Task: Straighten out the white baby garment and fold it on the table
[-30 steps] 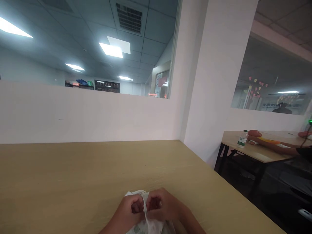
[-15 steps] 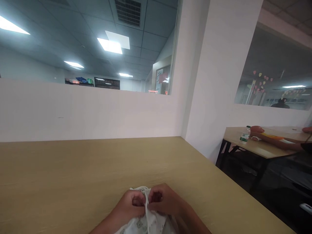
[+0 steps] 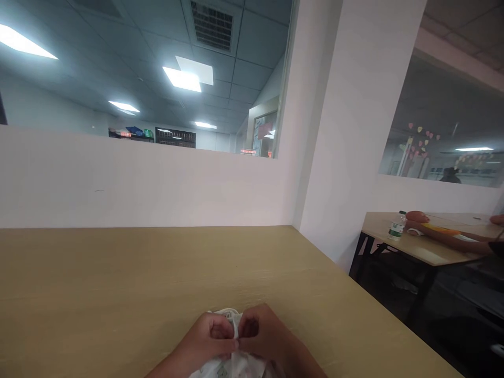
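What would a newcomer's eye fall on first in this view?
Probably the left hand and right hand pinching white patterned fabric at bottom centre, over the plain table. Next, perhaps, the bright ceiling light left of centre near the top, then the bottle on the second table at right.

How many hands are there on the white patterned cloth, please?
2. The left hand pinches the white patterned cloth from the left, the right hand from the right. The picture's lower edge cuts the cloth off, so its nearest part is hidden.
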A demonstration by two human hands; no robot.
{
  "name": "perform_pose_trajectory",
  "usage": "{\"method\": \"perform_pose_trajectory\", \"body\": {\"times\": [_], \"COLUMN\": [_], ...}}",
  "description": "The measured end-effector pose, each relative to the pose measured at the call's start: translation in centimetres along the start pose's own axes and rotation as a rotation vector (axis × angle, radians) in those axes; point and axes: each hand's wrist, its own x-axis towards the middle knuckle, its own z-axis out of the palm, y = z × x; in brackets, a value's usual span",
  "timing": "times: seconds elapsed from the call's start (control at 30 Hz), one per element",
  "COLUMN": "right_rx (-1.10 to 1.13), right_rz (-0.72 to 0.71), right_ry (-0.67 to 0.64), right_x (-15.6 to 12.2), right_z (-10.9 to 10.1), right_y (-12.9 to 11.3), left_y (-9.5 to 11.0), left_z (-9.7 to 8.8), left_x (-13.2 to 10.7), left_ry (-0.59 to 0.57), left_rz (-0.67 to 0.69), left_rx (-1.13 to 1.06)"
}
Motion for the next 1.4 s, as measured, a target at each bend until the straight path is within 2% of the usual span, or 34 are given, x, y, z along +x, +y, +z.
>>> {"method": "perform_pose_trajectory", "body": {"times": [0.13, 0.3, 0.5, 0.57, 0.67, 0.77, 0.83, 1.03, 1.23, 1.4], "right_rx": [0.029, 0.106, 0.170, 0.161, 0.142, 0.077, 0.014, 0.017, 0.004, 0.048], "right_rz": [0.022, 0.043, 0.064, 0.037, -0.052, -0.143, -0.190, -0.242, -0.217, -0.178], "right_ry": [-0.060, -0.077, -0.125, -0.085, 0.060, 0.203, 0.254, 0.289, 0.347, 0.315], "right_x": [0.0, -0.3, 0.1, 0.4, 0.6, 0.5, 0.2, 0.1, 0.5, 0.5], "right_z": [-0.5, -0.8, -0.8, -0.6, 0.0, 0.7, 1.1, 1.9, 2.2, 2.2], "right_y": [0.0, -0.6, -0.3, -0.1, -0.2, -0.9, -1.6, -1.9, -1.0, -0.9], "left_y": [0.2, 0.8, 0.0, -0.1, 0.0, 0.2, 0.2, -0.2, 0.2, 0.3], "left_z": [0.2, 0.0, 0.0, 0.2, 0.5, 0.7, 0.7, 0.5, 0.7, 0.9], "left_x": [-0.2, -0.7, -0.4, -0.3, -0.2, -0.2, -0.2, -0.4, -0.3, -0.5], "left_ry": [0.032, 0.009, 0.007, 0.033, 0.135, 0.237, 0.248, 0.242, 0.229, 0.251], "left_rz": [-0.012, -0.001, 0.012, 0.038, 0.057, 0.044, 0.051, 0.092, 0.109, 0.126], "left_rx": [-0.049, -0.121, -0.198, -0.215, -0.209, -0.233, -0.241, -0.247, -0.213, -0.220]}}
